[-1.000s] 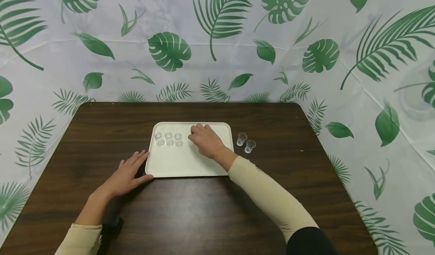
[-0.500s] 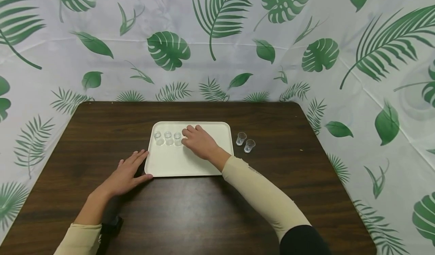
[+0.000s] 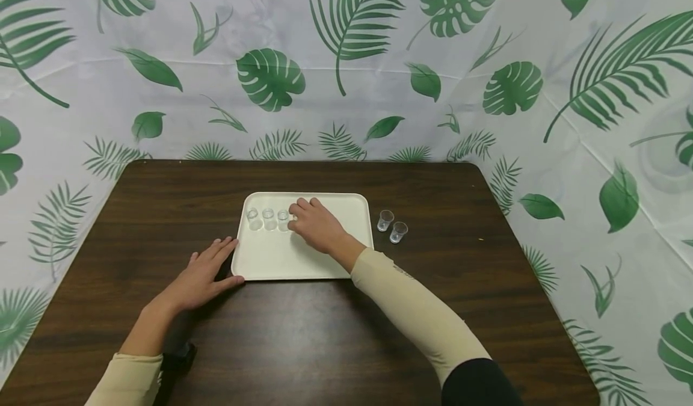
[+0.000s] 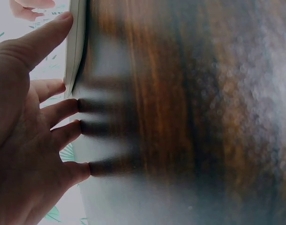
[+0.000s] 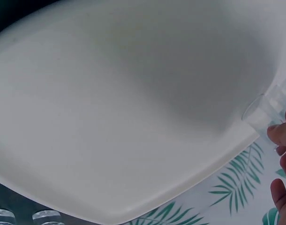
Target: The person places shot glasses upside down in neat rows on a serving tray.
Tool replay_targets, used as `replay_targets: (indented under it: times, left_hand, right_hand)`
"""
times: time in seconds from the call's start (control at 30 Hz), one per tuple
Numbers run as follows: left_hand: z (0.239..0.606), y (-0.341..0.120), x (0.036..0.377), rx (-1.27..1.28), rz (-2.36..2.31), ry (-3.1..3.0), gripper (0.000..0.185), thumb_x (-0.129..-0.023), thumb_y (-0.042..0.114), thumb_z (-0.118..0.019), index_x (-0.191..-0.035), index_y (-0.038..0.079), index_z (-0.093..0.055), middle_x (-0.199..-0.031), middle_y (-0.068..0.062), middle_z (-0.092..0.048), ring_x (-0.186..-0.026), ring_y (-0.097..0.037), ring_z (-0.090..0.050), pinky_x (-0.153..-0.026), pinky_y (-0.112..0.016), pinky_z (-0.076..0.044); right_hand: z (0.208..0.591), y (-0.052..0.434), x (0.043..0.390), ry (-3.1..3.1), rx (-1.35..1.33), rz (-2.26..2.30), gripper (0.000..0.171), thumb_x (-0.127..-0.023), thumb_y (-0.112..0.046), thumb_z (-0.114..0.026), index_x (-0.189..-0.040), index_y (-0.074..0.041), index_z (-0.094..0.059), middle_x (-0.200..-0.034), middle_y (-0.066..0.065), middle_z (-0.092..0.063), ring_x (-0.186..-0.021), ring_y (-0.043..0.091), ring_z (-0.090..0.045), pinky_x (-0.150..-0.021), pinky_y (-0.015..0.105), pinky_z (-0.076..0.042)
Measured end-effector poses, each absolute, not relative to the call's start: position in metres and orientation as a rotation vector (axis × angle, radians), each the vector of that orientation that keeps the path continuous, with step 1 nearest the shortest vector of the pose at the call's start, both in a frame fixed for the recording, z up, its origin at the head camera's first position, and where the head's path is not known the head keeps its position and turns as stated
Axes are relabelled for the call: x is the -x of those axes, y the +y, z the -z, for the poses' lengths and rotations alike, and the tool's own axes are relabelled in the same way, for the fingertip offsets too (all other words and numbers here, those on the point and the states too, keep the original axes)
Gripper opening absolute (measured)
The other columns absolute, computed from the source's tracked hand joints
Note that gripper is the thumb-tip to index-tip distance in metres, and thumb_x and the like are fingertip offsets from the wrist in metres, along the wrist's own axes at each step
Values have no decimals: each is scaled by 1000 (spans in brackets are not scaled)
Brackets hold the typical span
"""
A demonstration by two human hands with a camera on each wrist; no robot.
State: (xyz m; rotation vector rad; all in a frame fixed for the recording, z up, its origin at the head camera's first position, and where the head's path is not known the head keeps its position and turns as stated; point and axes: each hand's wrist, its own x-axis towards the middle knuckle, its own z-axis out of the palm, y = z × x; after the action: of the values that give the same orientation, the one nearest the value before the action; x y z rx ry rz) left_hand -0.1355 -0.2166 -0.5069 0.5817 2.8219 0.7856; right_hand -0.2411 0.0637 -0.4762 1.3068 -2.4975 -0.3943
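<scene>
In the head view my right hand is over the white tray, its fingers curled beside a row of small clear cups. The right wrist view shows the thumb and fingers pinching a clear cup, wide rim down towards the tray. To its left three more cups, the nearest a clear cup, stand in line, narrow end up. My left hand lies with fingers spread at the tray's left front corner. Its thumb touches the tray rim in the left wrist view.
Two clear cups stand on the dark wooden table right of the tray, mouth up: a farther cup and a nearer cup. A leaf-patterned cloth hangs behind the table and along its right side.
My right hand has moved left across the tray with its cup, up to the third cup in the row, and has hardly moved in the last half second. The left hand stays put.
</scene>
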Motion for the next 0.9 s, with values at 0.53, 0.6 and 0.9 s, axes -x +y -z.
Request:
replay_targets:
  times: [0.53, 0.6, 0.9]
  left_hand:
    - [510, -216, 136, -589, -795, 2821, 86, -90, 50, -67, -152, 1, -32, -154, -26, -29, -142, -48, -20, -101, -77, -13]
    - [509, -216, 135, -590, -794, 2821, 86, -90, 50, -67, -152, 0, -32, -154, -27, -29, -142, -48, -20, -101, -77, -14]
    - [510, -216, 136, -583, -782, 2818, 87, -90, 50, -66, -152, 0, -31, -154, -27, -28, -143, -48, -19, -101, -77, -13]
  right_hand:
    - [470, 71, 241, -2552, -1303, 277, 27, -92, -13, -58, -100, -29, -77, -124, 0, -56, -106, 21, -50, -83, 37, -40]
    - [467, 73, 241, -2549, -1307, 241, 28, -92, -12, -58, -101, -30, -77, -125, 0, -56, -107, 21, -51, -83, 37, -41]
    - [454, 106, 241, -2516, -1282, -15, 19, -95, -18, -60, -104, -25, -75, -123, 1, -57, -108, 21, -52, -85, 38, -41]
